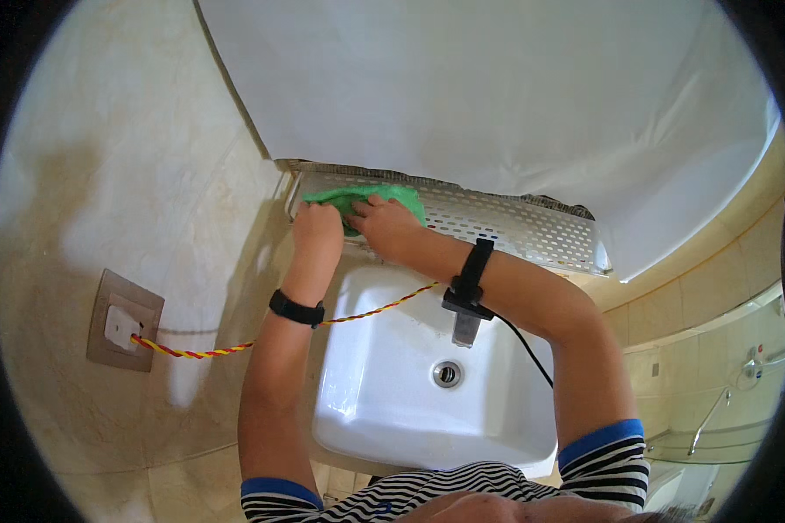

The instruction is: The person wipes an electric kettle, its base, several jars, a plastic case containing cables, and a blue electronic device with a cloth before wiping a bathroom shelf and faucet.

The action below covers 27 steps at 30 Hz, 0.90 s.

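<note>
A green cloth (392, 193) lies bunched over the left end of a perforated metal shelf (530, 235). My left hand (318, 229) is curled at the cloth's left edge and grips it. Beside it, my right hand (387, 227) has its fingers bent onto the cloth's middle and holds it against the shelf. Both wrists wear black straps. Below my forearms is a white washbasin (392, 418) with a metal drain (447, 374). A faucet (466, 330) shows only in part under my right forearm.
A twisted red-and-yellow wire (379, 309) runs from a wall outlet (121, 323) across the basin, behind my left forearm. A white sheet-like surface (484, 91) rises behind the shelf. Tiled wall (190, 163) stands close on the left; a glass shelf (706, 448) is at lower right.
</note>
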{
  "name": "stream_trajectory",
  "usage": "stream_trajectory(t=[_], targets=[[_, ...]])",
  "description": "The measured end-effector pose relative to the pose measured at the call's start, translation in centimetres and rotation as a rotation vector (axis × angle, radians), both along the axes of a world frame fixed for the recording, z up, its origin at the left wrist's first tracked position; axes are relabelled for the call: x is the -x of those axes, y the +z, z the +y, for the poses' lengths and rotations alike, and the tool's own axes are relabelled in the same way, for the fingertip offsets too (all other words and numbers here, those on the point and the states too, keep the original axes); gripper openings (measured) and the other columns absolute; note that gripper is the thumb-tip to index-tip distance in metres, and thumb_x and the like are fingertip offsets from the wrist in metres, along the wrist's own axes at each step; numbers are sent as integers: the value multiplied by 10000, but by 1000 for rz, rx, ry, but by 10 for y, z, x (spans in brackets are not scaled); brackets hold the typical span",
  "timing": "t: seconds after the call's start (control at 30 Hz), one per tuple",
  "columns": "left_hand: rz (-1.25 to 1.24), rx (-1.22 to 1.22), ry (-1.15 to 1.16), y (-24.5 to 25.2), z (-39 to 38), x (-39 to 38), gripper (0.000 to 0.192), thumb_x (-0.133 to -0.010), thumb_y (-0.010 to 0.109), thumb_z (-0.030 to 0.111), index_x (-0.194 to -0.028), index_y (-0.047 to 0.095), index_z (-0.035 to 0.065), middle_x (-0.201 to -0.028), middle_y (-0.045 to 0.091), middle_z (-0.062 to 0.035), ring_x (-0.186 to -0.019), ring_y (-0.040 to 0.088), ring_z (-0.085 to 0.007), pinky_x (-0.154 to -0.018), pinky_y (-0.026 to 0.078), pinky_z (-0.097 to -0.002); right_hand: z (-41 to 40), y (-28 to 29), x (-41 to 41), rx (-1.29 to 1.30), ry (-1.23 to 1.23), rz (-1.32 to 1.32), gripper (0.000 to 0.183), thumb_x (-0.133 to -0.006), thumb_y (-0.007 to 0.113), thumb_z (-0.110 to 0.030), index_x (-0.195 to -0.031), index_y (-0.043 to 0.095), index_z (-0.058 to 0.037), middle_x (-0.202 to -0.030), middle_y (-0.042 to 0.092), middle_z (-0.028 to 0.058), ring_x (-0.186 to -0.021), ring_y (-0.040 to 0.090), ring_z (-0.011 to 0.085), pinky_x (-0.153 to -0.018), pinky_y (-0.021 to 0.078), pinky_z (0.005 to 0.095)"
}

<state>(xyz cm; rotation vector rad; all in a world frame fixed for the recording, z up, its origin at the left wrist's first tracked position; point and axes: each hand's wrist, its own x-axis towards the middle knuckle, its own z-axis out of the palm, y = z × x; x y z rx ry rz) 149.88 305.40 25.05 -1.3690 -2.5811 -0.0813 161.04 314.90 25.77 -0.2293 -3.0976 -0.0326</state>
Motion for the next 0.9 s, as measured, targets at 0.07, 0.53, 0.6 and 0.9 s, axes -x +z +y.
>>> stream_trajectory(t=[0.07,0.53,0.6,0.9], targets=[[-2,-7,-25,2,-8,5,236,-808,516,86,-966,655,-21,-989,641,-181,-997,572,-337,-853,482,-385,-3,5,-2,16,23,-25,501,-753,594,-126,-1248,523,-157,-1238,499,54,-1093,465,256,-908,407,443],[125,-81,-90,-14,25,16,381,-834,498,118,-1204,572,67,-1190,571,-171,-1080,526,-349,-925,437,-402,18,9,-17,14,-59,86,491,-771,565,-91,-1251,524,-186,-1288,479,54,-1150,453,271,-933,407,441],[93,-83,-155,-15,43,-8,391,-836,492,113,-1218,564,70,-1191,567,-178,-1085,521,-355,-926,437,-404,33,9,-41,19,-93,78,499,-766,567,-80,-1252,526,-188,-1299,474,53,-1164,449,276,-946,406,446],[-26,-118,-380,-4,81,-91,273,-854,477,113,-1068,609,8,-1033,585,-189,-1056,518,-347,-879,458,-427,67,5,-129,6,-188,59,601,-715,563,10,-1280,513,-189,-1386,418,64,-1243,411,285,-973,404,441]])
